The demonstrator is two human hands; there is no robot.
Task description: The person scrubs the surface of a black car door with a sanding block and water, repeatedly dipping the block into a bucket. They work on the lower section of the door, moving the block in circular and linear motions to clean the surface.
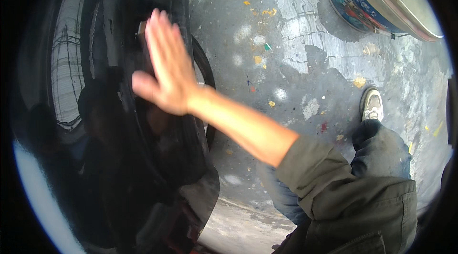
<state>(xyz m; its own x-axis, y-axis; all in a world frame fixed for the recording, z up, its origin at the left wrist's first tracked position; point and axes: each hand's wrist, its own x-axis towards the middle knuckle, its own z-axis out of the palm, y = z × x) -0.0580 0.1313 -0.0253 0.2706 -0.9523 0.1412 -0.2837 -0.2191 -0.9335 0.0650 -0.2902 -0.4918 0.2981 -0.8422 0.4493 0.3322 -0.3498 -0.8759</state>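
Note:
My right hand [168, 64] lies flat, palm down, over the glossy black body panel of a car [118, 168]. Its fingers point away from me, close together, while the thumb stands out to the left. A small light-edged piece [142, 28] shows beside the fingers; what it is, and whether it is held, cannot be made out. The palm side is hidden, and the hand is slightly blurred. Light and dark shapes reflect in the panel around it. My left hand is out of view.
A large plastic bucket [361, 7] with a printed label stands at the upper right. Part of a dark tyre [204, 59] shows past the panel's edge. Paint spots mark the grey concrete floor [236, 118]. My shoe [372, 105] rests on the floor at the right.

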